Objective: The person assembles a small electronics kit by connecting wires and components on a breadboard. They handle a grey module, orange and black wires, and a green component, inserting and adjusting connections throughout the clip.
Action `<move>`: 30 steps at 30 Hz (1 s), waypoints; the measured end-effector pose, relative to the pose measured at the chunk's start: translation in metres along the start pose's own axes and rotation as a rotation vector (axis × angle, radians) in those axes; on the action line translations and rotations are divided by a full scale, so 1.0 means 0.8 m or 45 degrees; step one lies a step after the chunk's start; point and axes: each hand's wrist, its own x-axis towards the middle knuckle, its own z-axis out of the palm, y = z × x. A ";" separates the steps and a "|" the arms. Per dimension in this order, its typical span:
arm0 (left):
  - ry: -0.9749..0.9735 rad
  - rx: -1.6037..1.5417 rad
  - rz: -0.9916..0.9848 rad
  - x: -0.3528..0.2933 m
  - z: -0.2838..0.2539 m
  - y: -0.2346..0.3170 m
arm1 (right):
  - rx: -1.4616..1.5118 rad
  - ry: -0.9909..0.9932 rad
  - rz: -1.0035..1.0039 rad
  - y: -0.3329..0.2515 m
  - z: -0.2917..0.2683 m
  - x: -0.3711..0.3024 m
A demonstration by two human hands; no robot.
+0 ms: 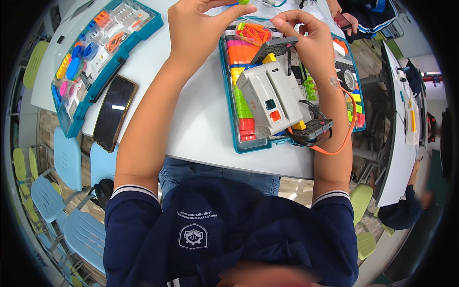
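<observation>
Navy shirt (224, 205) nearest my lens. Left hand (198, 21) pinches green piece (243, 2); right hand (314, 43) curled — I can't tell if gripping. Grey toy machine (273, 98) sits shirtward of right hand, nearer it than left — long axis slanting from right fingertips toward shirt.

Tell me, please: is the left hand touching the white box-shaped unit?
Apart. The head view shows white tabletop and coloured bricks in the gap between the left hand and the white box-shaped unit.
</observation>
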 end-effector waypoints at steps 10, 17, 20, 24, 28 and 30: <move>-0.104 0.063 -0.088 -0.005 0.012 -0.027 | -0.076 0.017 -0.102 0.006 0.005 0.005; -0.164 0.238 0.083 -0.014 0.018 -0.025 | 0.258 0.031 -0.100 0.011 0.013 0.008; -0.156 0.293 0.180 -0.015 0.018 -0.024 | 0.249 0.018 -0.057 0.011 0.010 0.007; -0.178 0.285 0.344 -0.013 0.018 -0.024 | 0.041 0.071 -0.032 0.004 0.014 0.007; -0.125 0.309 0.253 -0.019 0.022 -0.019 | 0.128 0.034 0.142 -0.006 0.014 0.003; -0.030 0.147 0.050 -0.016 0.019 -0.016 | 0.048 0.083 0.114 -0.009 0.013 0.003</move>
